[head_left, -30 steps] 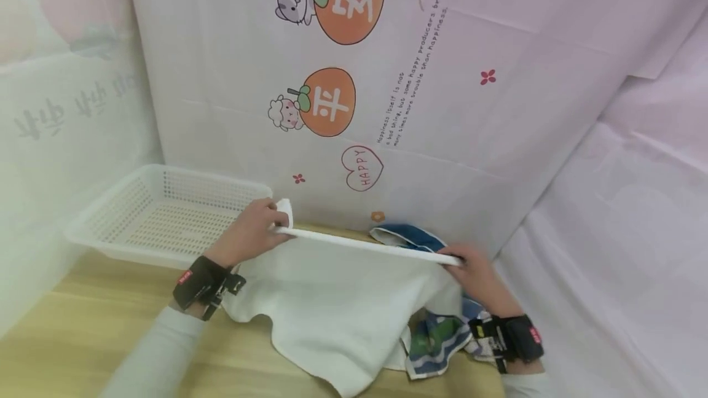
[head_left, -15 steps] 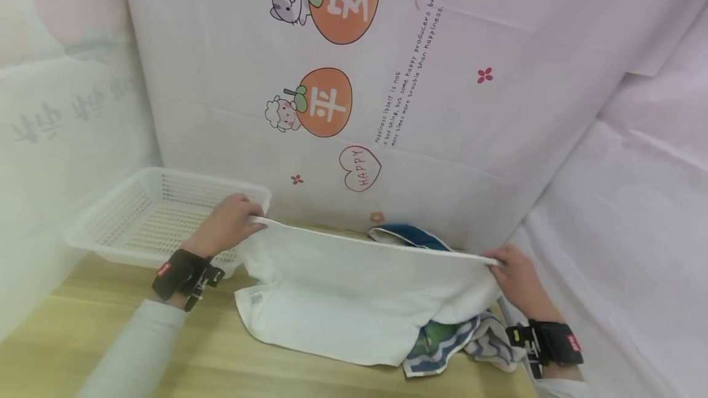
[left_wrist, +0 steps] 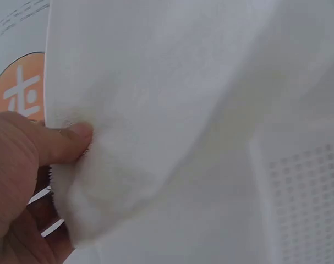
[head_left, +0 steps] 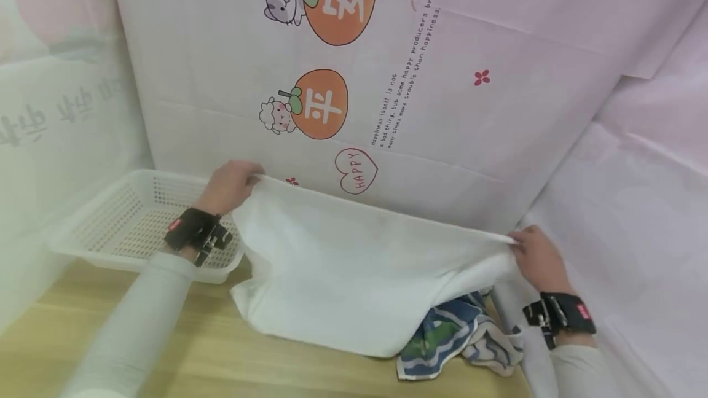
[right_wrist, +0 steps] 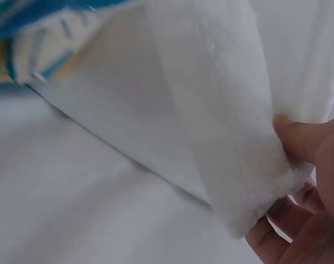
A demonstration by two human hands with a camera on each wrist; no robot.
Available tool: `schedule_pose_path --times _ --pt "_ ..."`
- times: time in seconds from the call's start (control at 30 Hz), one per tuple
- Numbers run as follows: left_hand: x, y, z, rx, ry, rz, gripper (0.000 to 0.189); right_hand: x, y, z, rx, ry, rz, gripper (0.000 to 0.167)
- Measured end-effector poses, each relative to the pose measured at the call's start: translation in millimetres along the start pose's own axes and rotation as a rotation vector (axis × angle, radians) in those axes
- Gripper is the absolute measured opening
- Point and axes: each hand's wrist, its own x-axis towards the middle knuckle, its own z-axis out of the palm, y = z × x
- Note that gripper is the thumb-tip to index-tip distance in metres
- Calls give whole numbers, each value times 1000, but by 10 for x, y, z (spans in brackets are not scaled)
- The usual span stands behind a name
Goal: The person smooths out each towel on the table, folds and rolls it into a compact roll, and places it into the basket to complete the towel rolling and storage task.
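A plain white towel (head_left: 354,263) hangs stretched between both hands, its upper edge taut and sloping down to the right. My left hand (head_left: 231,186) pinches its upper left corner; in the left wrist view the thumb of that hand (left_wrist: 29,165) presses on the fluffy cloth with fingers behind. At the other top corner my right hand (head_left: 539,257) pinches the edge, and the right wrist view has this hand (right_wrist: 315,181) with thumb and fingers on either side of the towel. The towel's lower part hangs over the table and hides part of a patterned cloth pile.
To the left stands a white perforated plastic basket (head_left: 144,266), partly behind the left forearm. Crumpled patterned cloths (head_left: 442,336) in blue, green and grey lie at right on the wooden table (head_left: 221,349). A printed white sheet (head_left: 442,109) hangs behind.
The hands have moved apart and up, spreading the towel wider and raising its upper edge. The blue cloth behind it is now covered. The basket and patterned cloths stay put.
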Motion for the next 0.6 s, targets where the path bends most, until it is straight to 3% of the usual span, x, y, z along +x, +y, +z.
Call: schedule_pose_path --times 0.17,0.23,0.3,0.37,0.43,0.5,0.6 --pt "178 242 -330 2 304 104 21 207 -171 -666 -53 174 57 25" --pt "176 322 -467 6 420 157 19 226 -278 -879 -49 248 72 25" --pt "114 358 -564 -4 489 201 19 195 -374 -1011 -39 309 64 24" --pt "-21 361 -591 -23 501 233 19 99 -448 -1052 -34 329 57 24" --pt "-228 325 -523 -56 469 262 19 -60 -475 -1002 -42 336 37 23" --pt "-503 275 -362 -84 398 283 20 -287 -450 -876 -46 325 15 23" --pt "-992 166 2 -107 262 279 22 -708 -348 -537 -25 306 -6 28"
